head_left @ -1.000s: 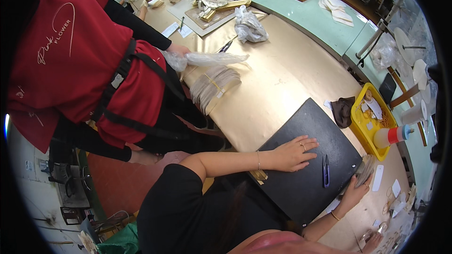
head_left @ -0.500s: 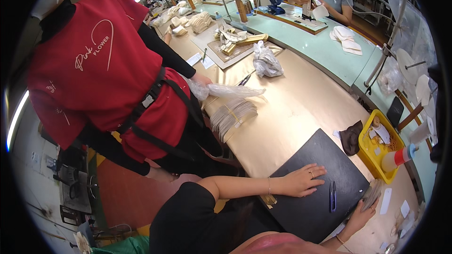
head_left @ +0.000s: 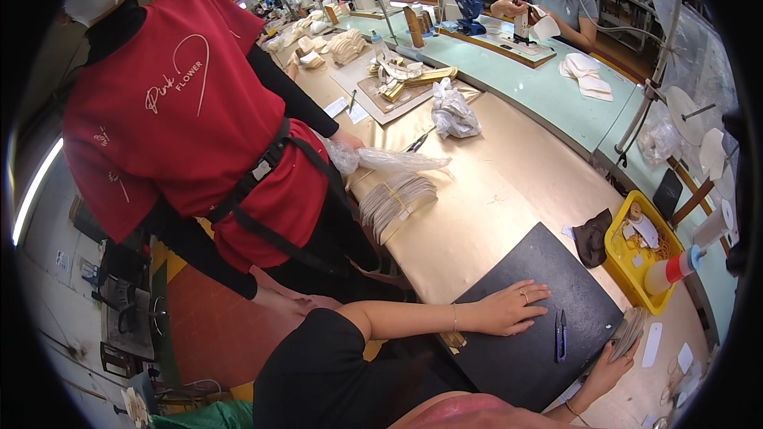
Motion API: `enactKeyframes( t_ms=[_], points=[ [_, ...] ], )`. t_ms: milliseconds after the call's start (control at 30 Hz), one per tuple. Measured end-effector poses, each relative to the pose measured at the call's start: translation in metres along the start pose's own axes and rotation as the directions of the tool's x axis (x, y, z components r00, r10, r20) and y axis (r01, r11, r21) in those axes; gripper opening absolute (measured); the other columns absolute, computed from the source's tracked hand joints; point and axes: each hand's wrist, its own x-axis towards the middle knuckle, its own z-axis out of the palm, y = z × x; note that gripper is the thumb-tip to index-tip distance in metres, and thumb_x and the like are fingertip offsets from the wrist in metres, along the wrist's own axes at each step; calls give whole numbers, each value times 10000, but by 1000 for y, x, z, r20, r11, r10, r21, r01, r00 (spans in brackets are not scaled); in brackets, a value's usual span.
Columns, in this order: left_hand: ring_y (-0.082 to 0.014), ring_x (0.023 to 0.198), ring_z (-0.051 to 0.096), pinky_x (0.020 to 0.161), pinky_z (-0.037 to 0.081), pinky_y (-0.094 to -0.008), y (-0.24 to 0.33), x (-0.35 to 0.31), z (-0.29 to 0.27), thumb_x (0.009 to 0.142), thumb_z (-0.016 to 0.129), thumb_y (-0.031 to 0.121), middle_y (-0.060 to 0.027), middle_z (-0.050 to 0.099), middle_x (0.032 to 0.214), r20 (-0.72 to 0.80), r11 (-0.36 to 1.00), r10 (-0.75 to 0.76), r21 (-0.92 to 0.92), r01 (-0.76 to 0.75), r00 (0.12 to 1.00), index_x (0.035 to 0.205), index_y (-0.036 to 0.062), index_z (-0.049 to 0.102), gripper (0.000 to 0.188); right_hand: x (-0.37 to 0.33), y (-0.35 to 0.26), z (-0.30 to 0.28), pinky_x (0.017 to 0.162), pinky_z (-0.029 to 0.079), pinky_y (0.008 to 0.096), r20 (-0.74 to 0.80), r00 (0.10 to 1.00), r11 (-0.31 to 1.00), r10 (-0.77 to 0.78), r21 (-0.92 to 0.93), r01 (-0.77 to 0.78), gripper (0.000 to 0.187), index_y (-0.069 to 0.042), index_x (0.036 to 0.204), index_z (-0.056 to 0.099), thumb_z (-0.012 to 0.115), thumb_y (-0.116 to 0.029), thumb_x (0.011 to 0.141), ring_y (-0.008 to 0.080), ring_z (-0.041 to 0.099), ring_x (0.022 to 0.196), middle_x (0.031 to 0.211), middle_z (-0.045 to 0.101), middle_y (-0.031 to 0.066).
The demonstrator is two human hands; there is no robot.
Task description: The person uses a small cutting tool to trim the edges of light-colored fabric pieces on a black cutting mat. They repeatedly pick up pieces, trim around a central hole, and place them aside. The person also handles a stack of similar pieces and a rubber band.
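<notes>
My left hand (head_left: 510, 309) lies flat on a black board (head_left: 509, 270), fingers stretched out, with nothing in it. Beside its fingertips rests a pair of purple-handled thread snips (head_left: 561, 336). At the board's right edge, my right hand (head_left: 608, 372) is closed round a stack of thin grey pieces (head_left: 631, 331). The fingers partly cover that stack. Farther left on the table, a tied bundle of similar grey pieces (head_left: 396, 200) lies near a co-worker in a red top (head_left: 191, 119), whose hand (head_left: 346, 141) holds a clear plastic bag (head_left: 401, 161).
A yellow tray (head_left: 610, 248) holds a bottle (head_left: 668, 270) and small parts. Dark brown cloth (head_left: 592, 237) lies beside it. Crumpled plastic (head_left: 454, 110) and a board with strips (head_left: 373, 103) sit farther back. Across the table, another person works at a sewing machine (head_left: 520, 28).
The view has shifted slightly, so the scene sits a little lower and farther right. The co-worker's lower hand now shows more by my left upper arm. My hands keep their places.
</notes>
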Motion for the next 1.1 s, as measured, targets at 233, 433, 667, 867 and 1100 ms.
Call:
enactKeyframes(
  t_ms=[233, 433, 667, 867, 1100],
  points=[
    [-356, 1413, 379, 1180, 278, -516, 0, -1, 1, 917, 639, 205, -216, 456, 1450, 6, 1000, -8, 3, 8, 1000, 1241, 42, 597, 365, 2, 5, 3, 976, 473, 447, -25, 999, 999, -35, 13, 36, 707, -229, 1539, 352, 668, -198, 908, 374, 545, 1198, 1331, 520, 173],
    [-354, 1416, 374, 1181, 277, -515, 0, 0, 0, 918, 638, 206, -216, 457, 1446, 12, 1000, -9, 2, 9, 1000, 1241, 40, 599, 365, 1, 0, -1, 992, 464, 448, 21, 1000, 1000, 11, 12, -11, 710, -220, 1539, 352, 668, -184, 905, 383, 534, 1205, 1359, 508, 183],
    [-355, 1414, 375, 1181, 277, -513, 1, 0, 0, 918, 638, 204, -216, 458, 1444, -3, 1000, -4, -3, 4, 1000, 1237, 37, 604, 362, 0, 1, 0, 1003, 457, 447, -10, 999, 999, -45, 2, 46, 708, -210, 1540, 351, 669, -188, 908, 375, 522, 1238, 1388, 493, 185],
    [-356, 1412, 378, 1179, 280, -513, 0, 0, 1, 918, 637, 206, -216, 458, 1444, -1, 1000, -1, 2, 1, 1000, 1237, 37, 606, 362, 0, 3, -1, 1018, 445, 446, -3, 998, 998, -56, 8, 56, 705, -187, 1540, 350, 671, -194, 912, 382, 507, 1254, 1406, 482, 192],
    [-358, 1417, 369, 1177, 282, -521, 0, 0, 2, 920, 636, 204, -218, 454, 1447, 21, 1000, -7, -7, 7, 1000, 1245, 39, 600, 366, 1, 7, 2, 996, 448, 443, 11, 999, 999, -41, 23, 41, 727, -210, 1548, 337, 677, -216, 905, 389, 541, 1191, 1330, 504, 198]
  ],
)
